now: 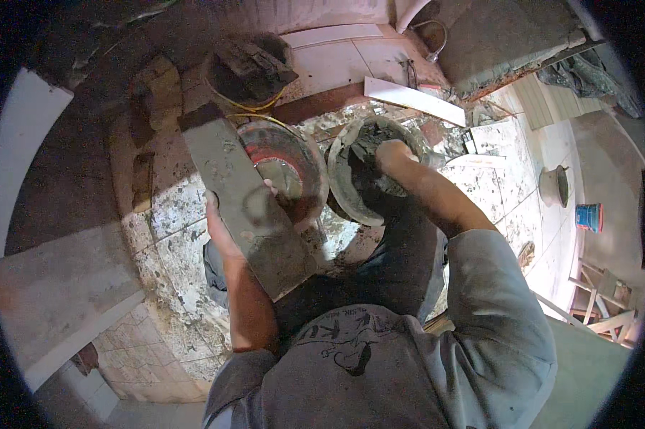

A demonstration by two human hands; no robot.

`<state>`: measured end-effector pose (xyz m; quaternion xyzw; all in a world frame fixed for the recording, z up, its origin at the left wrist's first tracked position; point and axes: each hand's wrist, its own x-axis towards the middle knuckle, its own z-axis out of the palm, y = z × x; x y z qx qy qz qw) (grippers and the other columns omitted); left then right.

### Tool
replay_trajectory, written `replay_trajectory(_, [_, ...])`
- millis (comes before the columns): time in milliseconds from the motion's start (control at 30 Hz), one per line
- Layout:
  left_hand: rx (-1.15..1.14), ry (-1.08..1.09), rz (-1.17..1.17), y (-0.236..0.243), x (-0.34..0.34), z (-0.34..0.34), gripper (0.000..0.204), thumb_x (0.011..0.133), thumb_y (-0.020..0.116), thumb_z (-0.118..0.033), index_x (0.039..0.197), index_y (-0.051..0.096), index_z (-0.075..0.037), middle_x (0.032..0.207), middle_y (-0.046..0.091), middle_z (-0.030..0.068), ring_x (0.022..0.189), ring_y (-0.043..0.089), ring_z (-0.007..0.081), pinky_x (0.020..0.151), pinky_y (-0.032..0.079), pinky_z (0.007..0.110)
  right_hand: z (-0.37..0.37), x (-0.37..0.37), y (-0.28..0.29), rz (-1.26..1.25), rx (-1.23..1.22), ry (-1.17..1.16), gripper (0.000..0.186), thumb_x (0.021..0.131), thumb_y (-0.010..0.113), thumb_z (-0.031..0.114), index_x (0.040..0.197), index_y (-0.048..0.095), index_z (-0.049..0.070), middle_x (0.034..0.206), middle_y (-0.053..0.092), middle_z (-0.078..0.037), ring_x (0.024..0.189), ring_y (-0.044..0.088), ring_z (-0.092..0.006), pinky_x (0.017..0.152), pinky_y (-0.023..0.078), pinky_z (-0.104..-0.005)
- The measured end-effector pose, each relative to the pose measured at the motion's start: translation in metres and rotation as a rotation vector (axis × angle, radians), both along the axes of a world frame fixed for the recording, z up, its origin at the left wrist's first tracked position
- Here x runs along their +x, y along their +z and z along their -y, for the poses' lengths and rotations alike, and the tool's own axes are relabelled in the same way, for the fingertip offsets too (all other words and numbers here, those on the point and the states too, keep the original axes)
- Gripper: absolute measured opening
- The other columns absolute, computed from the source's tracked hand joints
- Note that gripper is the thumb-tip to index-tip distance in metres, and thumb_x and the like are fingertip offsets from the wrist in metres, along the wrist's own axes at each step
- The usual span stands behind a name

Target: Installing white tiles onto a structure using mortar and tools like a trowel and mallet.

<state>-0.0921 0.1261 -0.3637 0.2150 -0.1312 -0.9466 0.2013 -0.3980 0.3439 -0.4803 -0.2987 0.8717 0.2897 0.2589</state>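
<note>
My left hand (219,218) is closed around a long grey tile (244,207) from beneath. Its thumb and fingertips show at opposite long edges. The tile slants across my left side, its upward face smeared with grey patches. Over a round, mortar-caked bucket (342,182), my right hand (396,156) makes a fist. A dark, mortar-covered shape lies against the fist inside the bucket; whatever the fingers grip is hidden. Dark wet-looking mortar fills part of this bucket. Partly behind the tile stands a second bucket (312,171) with a reddish inner wall and murky liquid.
A third, dark bucket (247,71) with a yellow rim or cord sits farther off. A white strip (415,102) lies beyond the mortar bucket. Splatters cover the tiled floor (176,264). To the right are a blue pail (588,217), a pale bucket (553,187) and a wooden frame (603,300).
</note>
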Motion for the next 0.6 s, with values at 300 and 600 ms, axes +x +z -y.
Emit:
replay_trajectory(300, [-0.030, -0.014, -0.084, -0.016, 0.001, 0.006, 0.064, 0.096, 0.034, -0.052, 0.131, 0.043, 0.001, 0.110, 0.061, 0.0257, 0.096, 0.063, 0.0369, 0.082, 0.053, 0.047, 0.007, 0.022, -0.031, 0.048, -0.121, -0.040, 0.027, 0.073, 0.067, 0.023, 0.094, 0.074, 0.007, 0.099, 0.071, -0.012, 0.089, 0.069, -0.0290, 0.070, 0.057, -0.0426])
replay_trajectory(600, [-0.073, -0.083, -0.136, -0.008, 0.000, 0.001, 0.067, 0.096, 0.030, -0.054, 0.128, 0.045, 0.003, 0.108, 0.062, 0.0248, 0.093, 0.064, 0.0363, 0.081, 0.053, 0.047, -0.016, -0.008, -0.008, 0.561, 0.015, 0.166, 0.027, 0.067, 0.075, 0.017, 0.089, 0.070, 0.004, 0.081, 0.067, -0.012, 0.067, 0.062, -0.0252, 0.058, 0.050, -0.0413])
